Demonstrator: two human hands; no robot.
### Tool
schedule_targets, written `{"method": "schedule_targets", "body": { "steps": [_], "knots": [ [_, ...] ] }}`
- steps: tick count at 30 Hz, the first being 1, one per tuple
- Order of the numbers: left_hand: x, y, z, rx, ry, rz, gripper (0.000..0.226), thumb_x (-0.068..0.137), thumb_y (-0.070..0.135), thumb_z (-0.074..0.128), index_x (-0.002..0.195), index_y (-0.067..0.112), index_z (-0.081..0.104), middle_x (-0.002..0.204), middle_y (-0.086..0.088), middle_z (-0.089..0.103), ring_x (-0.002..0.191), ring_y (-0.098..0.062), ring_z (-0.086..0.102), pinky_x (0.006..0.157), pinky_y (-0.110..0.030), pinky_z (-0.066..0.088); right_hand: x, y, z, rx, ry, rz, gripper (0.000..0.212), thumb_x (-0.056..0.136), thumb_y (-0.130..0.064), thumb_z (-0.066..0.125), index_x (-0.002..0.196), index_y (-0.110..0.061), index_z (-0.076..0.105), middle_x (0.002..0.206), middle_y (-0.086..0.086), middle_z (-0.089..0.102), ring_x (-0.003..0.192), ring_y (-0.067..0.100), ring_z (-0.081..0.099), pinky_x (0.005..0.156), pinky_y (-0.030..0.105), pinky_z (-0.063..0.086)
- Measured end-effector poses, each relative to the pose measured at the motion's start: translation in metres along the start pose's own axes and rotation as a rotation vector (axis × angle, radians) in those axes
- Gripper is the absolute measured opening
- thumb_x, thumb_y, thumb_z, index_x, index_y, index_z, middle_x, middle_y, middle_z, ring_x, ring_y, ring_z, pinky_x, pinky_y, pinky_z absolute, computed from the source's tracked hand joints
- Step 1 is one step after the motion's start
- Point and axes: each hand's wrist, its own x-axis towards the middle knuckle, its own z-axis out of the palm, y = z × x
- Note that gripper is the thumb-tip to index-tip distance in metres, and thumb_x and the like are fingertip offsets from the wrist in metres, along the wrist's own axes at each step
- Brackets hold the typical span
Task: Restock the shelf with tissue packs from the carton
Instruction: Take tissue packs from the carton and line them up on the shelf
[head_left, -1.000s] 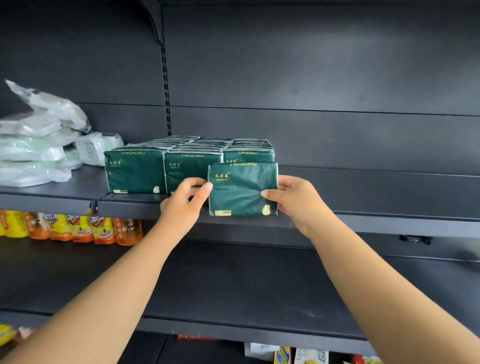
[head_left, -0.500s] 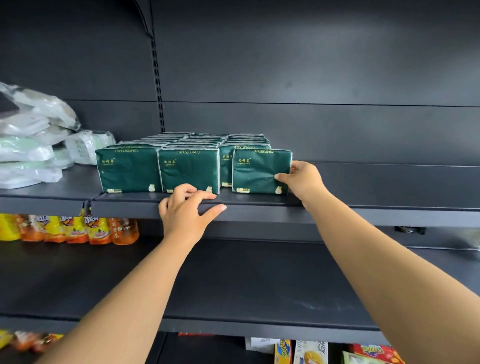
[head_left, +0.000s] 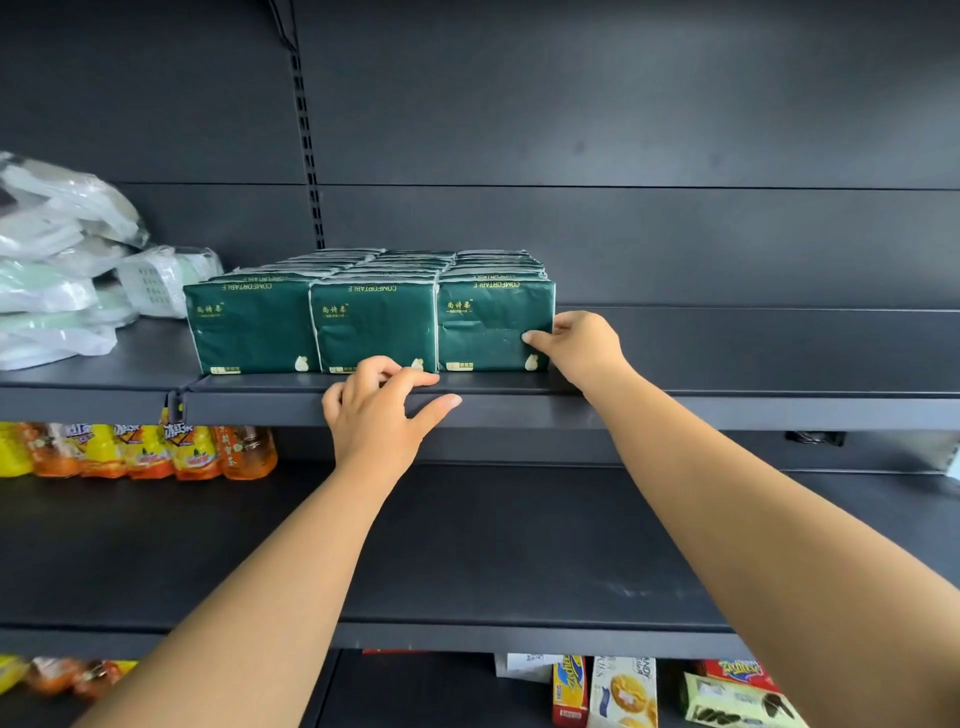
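Observation:
Dark green tissue packs stand in three rows on the black upper shelf (head_left: 727, 384). The front right tissue pack (head_left: 488, 327) stands upright, flush with its neighbours (head_left: 374, 327). My right hand (head_left: 582, 348) grips this pack's right edge, thumb on its front face and fingers round its side. My left hand (head_left: 379, 410) rests on the shelf's front lip just below the middle pack, fingers loosely curled and holding nothing. The carton is out of view.
White and pale green plastic-wrapped packs (head_left: 57, 270) are piled at the left of the upper shelf. Orange drink bottles (head_left: 145, 449) stand on the middle shelf at left. Snack boxes (head_left: 623, 691) show on the bottom shelf. Bare upper shelf stretches right of the tissues.
The pack I held in front of the shelf has been set on it and pushed back into line with the front row. My left hand let go and dropped to the shelf lip.

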Motion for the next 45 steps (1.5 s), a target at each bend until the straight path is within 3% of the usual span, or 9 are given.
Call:
{"method": "schedule_targets", "body": {
  "steps": [4,9,19,24,29,35,38,40,45],
  "knots": [
    [0.001,0.001,-0.005,-0.077,-0.032,0.000,0.034,0.080,0.052,0.063,0.103,0.026,0.068,0.116,0.004,0.049,0.112,-0.015,0.044,0.100,-0.028,0.014,-0.025,0.011,-0.013,-0.001,0.114,-0.024,0.043,0.090,-0.026,0.060,0.126,-0.003,0.055,0.124,0.009,0.061,0.116,0.023,0.054,0.086,0.020,0.038],
    [-0.023,0.037,-0.027,-0.324,-0.026,0.098,0.046,0.071,0.057,0.051,0.088,0.018,0.069,0.094,0.012,0.057,0.105,-0.018,0.051,0.091,-0.032,0.033,-0.087,0.041,-0.042,0.032,0.199,-0.148,0.024,0.090,-0.024,0.062,0.112,-0.015,0.062,0.099,-0.006,0.062,0.091,0.005,0.053,0.076,0.008,0.033],
    [-0.218,0.126,-0.004,-0.144,-0.126,0.284,0.039,0.076,0.049,0.052,0.073,0.014,0.069,0.073,0.003,0.066,0.079,-0.011,0.052,0.071,-0.025,0.037,-0.218,0.183,-0.097,-0.187,-0.077,-0.167,0.016,0.089,-0.025,0.061,0.095,-0.013,0.070,0.089,-0.006,0.065,0.088,0.011,0.056,0.082,0.024,0.044],
    [-0.337,0.145,0.021,-0.131,-0.313,0.138,0.036,0.076,0.045,0.053,0.069,0.013,0.067,0.067,0.004,0.063,0.071,-0.008,0.048,0.064,-0.022,0.035,-0.282,0.270,-0.111,-0.327,-0.328,0.029,0.024,0.093,-0.029,0.055,0.099,-0.010,0.068,0.086,0.004,0.064,0.079,0.021,0.055,0.054,0.022,0.033],
    [-0.427,0.149,0.043,-0.088,-0.504,-0.013,0.037,0.077,0.045,0.049,0.068,0.014,0.067,0.065,0.004,0.063,0.066,-0.009,0.053,0.063,-0.021,0.034,-0.340,0.353,-0.103,-0.220,-0.508,0.337,0.022,0.092,-0.029,0.056,0.094,-0.011,0.068,0.095,0.009,0.069,0.094,0.027,0.062,0.069,0.025,0.040],
    [-0.494,0.146,0.076,-0.101,-0.757,-0.165,0.039,0.079,0.046,0.049,0.074,0.012,0.068,0.069,0.002,0.066,0.065,-0.017,0.060,0.060,-0.022,0.040,-0.366,0.430,-0.075,-0.341,-0.625,0.672,0.051,0.096,-0.038,0.047,0.054,-0.011,0.034,0.055,0.006,0.041,0.056,0.023,0.042,0.050,0.031,0.026],
    [-0.515,0.140,0.097,-0.086,-0.877,-0.209,0.022,0.078,0.030,0.070,0.076,0.008,0.068,0.073,-0.002,0.067,0.068,-0.023,0.062,0.061,-0.029,0.044,-0.371,0.451,-0.050,-0.132,-0.623,0.969,0.045,0.094,-0.047,0.046,0.085,-0.006,0.064,0.080,0.014,0.061,0.073,0.025,0.055,0.070,0.032,0.043],
    [-0.526,0.138,0.107,-0.069,-0.936,-0.196,0.021,0.077,0.028,0.071,0.075,0.007,0.067,0.073,-0.003,0.067,0.067,-0.025,0.063,0.060,-0.031,0.046,-0.374,0.458,-0.035,0.152,-0.512,1.255,0.060,0.089,-0.053,0.052,0.118,-0.001,0.058,0.095,0.014,0.058,0.090,0.027,0.054,0.084,0.037,0.046],
    [-0.538,0.131,0.121,-0.026,-1.016,-0.143,0.045,0.079,0.047,0.046,0.076,0.008,0.068,0.073,-0.004,0.068,0.067,-0.026,0.063,0.063,-0.032,0.049,-0.367,0.475,-0.014,0.649,-0.214,1.606,0.076,0.083,-0.060,0.055,0.136,-0.008,0.039,0.115,0.014,0.045,0.102,0.025,0.048,0.087,0.039,0.048]
  ]
}}
